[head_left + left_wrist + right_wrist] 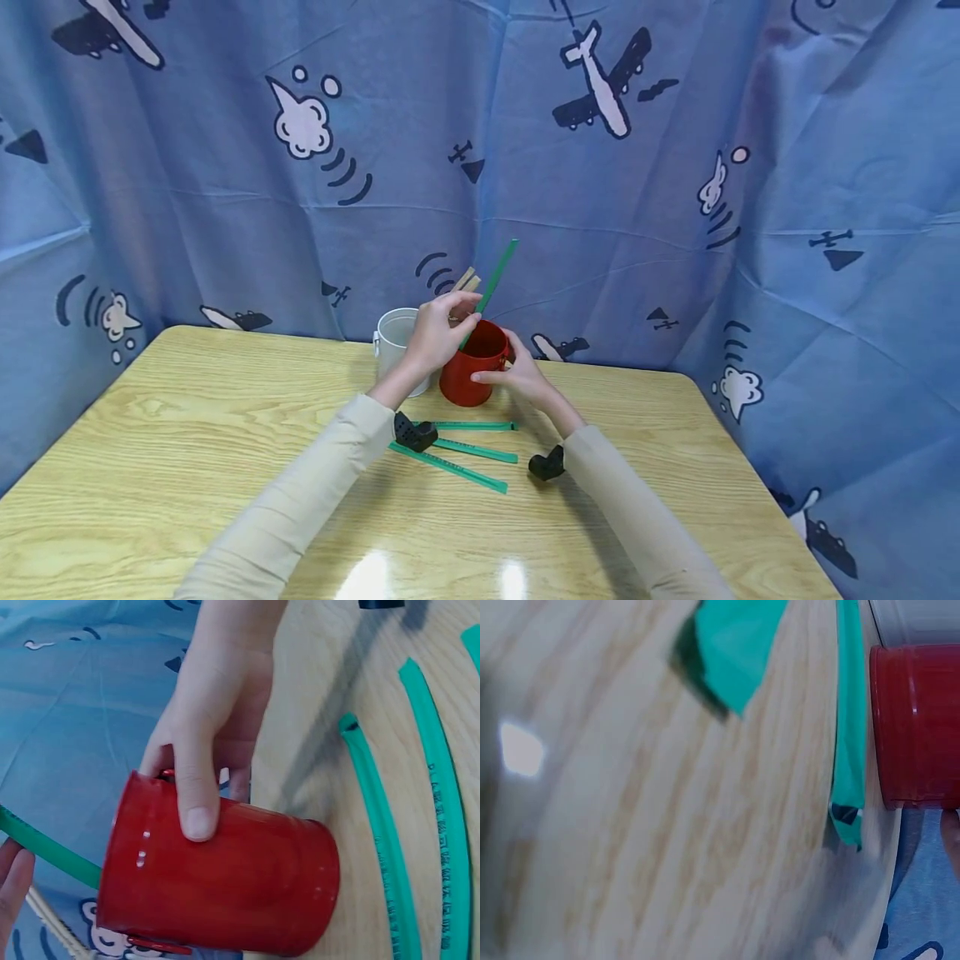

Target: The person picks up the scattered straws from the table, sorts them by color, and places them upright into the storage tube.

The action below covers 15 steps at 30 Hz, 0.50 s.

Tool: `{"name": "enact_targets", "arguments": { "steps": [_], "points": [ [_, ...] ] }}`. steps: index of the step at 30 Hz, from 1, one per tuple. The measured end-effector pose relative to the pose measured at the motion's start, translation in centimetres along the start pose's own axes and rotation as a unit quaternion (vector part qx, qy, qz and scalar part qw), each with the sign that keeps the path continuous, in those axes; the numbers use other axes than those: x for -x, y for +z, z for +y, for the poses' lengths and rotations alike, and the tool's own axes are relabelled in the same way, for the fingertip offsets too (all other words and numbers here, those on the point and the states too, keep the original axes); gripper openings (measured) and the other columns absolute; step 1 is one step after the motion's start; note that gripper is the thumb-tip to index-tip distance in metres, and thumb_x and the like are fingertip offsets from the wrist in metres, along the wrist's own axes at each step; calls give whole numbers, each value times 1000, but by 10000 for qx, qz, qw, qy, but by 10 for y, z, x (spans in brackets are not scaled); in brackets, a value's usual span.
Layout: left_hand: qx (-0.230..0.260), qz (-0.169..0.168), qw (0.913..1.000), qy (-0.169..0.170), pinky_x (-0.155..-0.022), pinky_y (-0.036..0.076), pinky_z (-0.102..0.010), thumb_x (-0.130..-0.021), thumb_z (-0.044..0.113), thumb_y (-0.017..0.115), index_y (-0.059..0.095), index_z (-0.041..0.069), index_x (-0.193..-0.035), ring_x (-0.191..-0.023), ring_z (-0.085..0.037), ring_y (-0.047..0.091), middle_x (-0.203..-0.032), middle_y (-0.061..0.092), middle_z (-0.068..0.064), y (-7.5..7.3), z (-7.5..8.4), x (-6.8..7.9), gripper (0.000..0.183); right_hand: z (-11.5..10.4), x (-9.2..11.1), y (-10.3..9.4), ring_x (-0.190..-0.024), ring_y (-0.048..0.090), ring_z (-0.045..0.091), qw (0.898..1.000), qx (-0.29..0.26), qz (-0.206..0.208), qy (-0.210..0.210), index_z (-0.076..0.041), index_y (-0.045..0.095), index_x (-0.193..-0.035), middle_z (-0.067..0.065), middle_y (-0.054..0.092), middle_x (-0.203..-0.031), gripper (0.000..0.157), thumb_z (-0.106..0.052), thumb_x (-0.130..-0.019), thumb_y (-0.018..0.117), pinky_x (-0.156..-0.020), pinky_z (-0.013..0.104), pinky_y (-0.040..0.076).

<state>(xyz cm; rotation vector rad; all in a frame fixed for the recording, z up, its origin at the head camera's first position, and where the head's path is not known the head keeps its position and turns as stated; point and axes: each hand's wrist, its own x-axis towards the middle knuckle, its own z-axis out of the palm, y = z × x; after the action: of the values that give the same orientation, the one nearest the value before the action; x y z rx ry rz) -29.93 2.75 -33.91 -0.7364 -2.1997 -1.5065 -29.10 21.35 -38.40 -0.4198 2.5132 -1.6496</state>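
Note:
My left hand point(438, 333) pinches a long green-sleeved chopstick packet point(498, 275) between thumb and fingers. The packet slants, its lower end inside the mouth of a red metal bucket point(468, 379). My right hand point(202, 712) holds that bucket by its right side, the thumb point(197, 817) flat along the outer wall. Pale wooden sticks point(465, 282) rise behind my left hand, their lower ends hidden by it. Just left of the red bucket, a white bucket point(390, 354) is partly covered by my left wrist.
Several green packets with printed lettering lie in front of the buckets, among them one nearest me point(465, 473) and one nearest the buckets point(480, 426). A blue airplane-print curtain point(405, 192) hangs right behind the wooden table point(187, 433). Black wrist devices point(414, 433) sit below both hands.

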Motion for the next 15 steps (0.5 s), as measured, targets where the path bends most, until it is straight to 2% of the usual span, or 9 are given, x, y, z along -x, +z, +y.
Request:
{"name": "enact_targets", "arguments": {
  "steps": [7, 15],
  "points": [
    [-95, -300, 9989, -348, -82, 57, -32, -92, 9, 63, 65, 6, -121, -90, -23, 67, -105, 70, -12, 7, -4, 4, 29, 1, 1, 0, -134, 38, 34, 10000, 70, 1, 7, -8, 25, -148, 16, 36, -148, 82, -10, -82, 74, -108, 51, 39],
    [-336, -480, 9951, -793, -81, 57, -34, -92, 7, 62, 64, 5, -122, -89, -24, 67, -103, 70, -13, 18, -5, 4, 30, 0, 1, 1, -136, 36, 34, 10000, 83, 8, 17, -9, 24, -149, 15, 34, -149, 82, -11, -83, 73, -108, 52, 38]
  ]
}}
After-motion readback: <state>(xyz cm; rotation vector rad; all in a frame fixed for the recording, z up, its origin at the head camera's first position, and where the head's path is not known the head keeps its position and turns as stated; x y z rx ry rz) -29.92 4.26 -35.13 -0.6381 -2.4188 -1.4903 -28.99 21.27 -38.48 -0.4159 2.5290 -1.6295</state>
